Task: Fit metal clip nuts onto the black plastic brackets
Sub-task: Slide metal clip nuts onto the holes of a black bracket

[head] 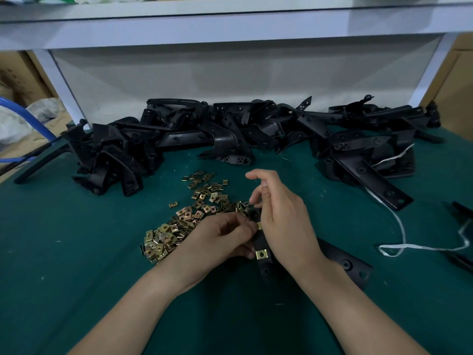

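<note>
A black plastic bracket (343, 261) lies on the green mat in front of me, one arm rising between my hands. My left hand (225, 239) grips that arm from the left. My right hand (279, 216) holds the bracket's upper end from the right, forefinger raised. One brass-coloured clip nut (261, 254) sits on the arm low down. Another clip nut (259, 224) shows between my fingertips, pressed against the arm; which hand holds it is hidden. A loose heap of clip nuts (184, 221) lies just left of my hands.
A long pile of black brackets (230, 131) runs across the back of the green mat (76, 252), below a white shelf (230, 29). White string (399, 234) trails at the right beside more black parts (460, 208). Cardboard boxes stand at both sides.
</note>
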`<state>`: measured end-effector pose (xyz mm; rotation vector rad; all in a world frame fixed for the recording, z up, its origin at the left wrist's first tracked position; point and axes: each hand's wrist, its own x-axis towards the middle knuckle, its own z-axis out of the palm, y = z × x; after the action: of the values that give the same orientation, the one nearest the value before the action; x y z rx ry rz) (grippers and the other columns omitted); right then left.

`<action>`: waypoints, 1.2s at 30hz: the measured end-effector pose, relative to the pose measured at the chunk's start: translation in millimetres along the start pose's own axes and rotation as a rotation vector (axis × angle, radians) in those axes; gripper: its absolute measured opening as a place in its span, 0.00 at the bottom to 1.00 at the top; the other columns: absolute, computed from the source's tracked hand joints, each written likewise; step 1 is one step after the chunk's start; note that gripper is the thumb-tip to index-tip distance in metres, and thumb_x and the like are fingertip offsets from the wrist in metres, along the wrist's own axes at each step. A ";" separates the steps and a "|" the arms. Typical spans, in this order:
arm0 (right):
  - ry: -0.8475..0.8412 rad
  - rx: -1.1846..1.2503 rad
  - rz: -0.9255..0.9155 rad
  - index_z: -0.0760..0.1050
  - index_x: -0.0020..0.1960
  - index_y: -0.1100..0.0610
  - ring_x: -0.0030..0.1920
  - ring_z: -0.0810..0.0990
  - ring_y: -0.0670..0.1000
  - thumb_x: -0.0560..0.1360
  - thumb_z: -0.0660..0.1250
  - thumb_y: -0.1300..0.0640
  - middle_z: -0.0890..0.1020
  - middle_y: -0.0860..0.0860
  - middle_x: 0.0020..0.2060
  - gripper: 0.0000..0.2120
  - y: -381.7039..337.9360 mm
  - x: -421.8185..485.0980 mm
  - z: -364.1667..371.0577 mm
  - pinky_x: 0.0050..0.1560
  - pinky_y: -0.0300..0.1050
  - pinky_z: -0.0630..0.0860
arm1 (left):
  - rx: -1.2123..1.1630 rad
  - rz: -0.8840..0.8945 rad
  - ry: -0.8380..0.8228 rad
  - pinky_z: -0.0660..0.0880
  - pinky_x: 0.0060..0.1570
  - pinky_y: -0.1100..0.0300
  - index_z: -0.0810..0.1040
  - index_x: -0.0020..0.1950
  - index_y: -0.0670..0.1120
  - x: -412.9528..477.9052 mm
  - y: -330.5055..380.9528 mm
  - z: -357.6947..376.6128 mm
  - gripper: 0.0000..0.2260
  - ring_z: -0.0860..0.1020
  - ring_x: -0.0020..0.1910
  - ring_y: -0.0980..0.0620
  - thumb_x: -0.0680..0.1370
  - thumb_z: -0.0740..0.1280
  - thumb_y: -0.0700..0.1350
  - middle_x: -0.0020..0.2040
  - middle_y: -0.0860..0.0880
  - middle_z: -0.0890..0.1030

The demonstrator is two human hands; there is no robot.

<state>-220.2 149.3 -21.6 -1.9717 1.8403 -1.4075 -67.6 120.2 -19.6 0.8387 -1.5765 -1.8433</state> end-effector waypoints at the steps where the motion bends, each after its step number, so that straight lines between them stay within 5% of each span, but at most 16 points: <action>1: -0.005 -0.008 -0.002 0.67 0.65 0.41 0.43 0.78 0.42 0.84 0.53 0.60 0.76 0.41 0.41 0.16 0.0 -0.4 0.2 0.44 0.40 0.75 | 0.020 0.000 0.002 0.80 0.43 0.61 0.78 0.46 0.38 -0.3 0.6 0.6 0.06 0.80 0.36 0.51 0.80 0.66 0.40 0.35 0.48 0.80; 15: 0.005 -0.089 0.064 0.70 0.66 0.48 0.40 0.79 0.43 0.85 0.52 0.55 0.80 0.42 0.40 0.14 -6.7 2.2 -1.2 0.41 0.42 0.75 | 0.012 0.015 0.012 0.79 0.44 0.64 0.78 0.50 0.37 -3.9 1.0 5.3 0.09 0.81 0.39 0.56 0.82 0.63 0.42 0.37 0.51 0.82; 17: 0.016 -0.106 0.095 0.71 0.67 0.48 0.36 0.79 0.44 0.84 0.50 0.51 0.81 0.44 0.37 0.16 -7.7 3.7 -3.5 0.38 0.48 0.77 | 0.100 0.046 0.008 0.79 0.44 0.60 0.78 0.53 0.38 -6.0 1.0 6.0 0.12 0.80 0.39 0.52 0.80 0.64 0.48 0.39 0.49 0.82; 20: 0.034 -0.168 0.099 0.69 0.68 0.47 0.32 0.77 0.46 0.84 0.50 0.50 0.78 0.45 0.34 0.15 -9.5 5.8 -8.0 0.34 0.51 0.76 | 0.438 0.117 0.010 0.74 0.35 0.65 0.78 0.57 0.53 -10.8 -2.0 11.5 0.09 0.77 0.33 0.58 0.80 0.66 0.54 0.35 0.57 0.80; 25: 0.143 -0.175 0.122 0.71 0.65 0.52 0.31 0.74 0.45 0.85 0.51 0.54 0.76 0.46 0.33 0.14 -11.3 13.7 -16.6 0.30 0.41 0.69 | 0.719 0.224 0.081 0.69 0.33 0.71 0.77 0.60 0.55 -11.9 -9.5 19.6 0.13 0.76 0.34 0.62 0.78 0.67 0.56 0.38 0.59 0.80; 28: 0.199 -0.078 0.199 0.73 0.63 0.51 0.32 0.74 0.45 0.85 0.52 0.55 0.74 0.45 0.31 0.12 -15.0 18.0 -21.2 0.32 0.38 0.68 | 0.843 0.309 0.097 0.71 0.30 0.63 0.75 0.54 0.54 -13.1 -12.4 24.0 0.16 0.77 0.33 0.56 0.77 0.62 0.64 0.36 0.53 0.79; 33: 0.230 0.227 0.326 0.76 0.57 0.49 0.29 0.72 0.42 0.85 0.53 0.55 0.76 0.43 0.30 0.12 -23.6 22.5 -21.7 0.30 0.31 0.66 | 0.760 0.449 0.236 0.65 0.26 0.63 0.69 0.48 0.56 -16.9 -14.1 24.1 0.12 0.74 0.27 0.54 0.80 0.57 0.63 0.34 0.53 0.77; 36: 0.122 0.388 0.401 0.77 0.58 0.45 0.44 0.74 0.27 0.85 0.53 0.50 0.80 0.32 0.42 0.13 -23.2 24.3 -19.4 0.41 0.20 0.66 | 0.689 0.490 0.369 0.60 0.26 0.69 0.69 0.43 0.57 -16.5 -10.9 19.7 0.08 0.68 0.24 0.56 0.81 0.60 0.57 0.28 0.56 0.73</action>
<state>-219.7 144.8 16.9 -1.2800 1.7145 -1.6210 -72.3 146.7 -26.6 0.8988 -1.9569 -0.7477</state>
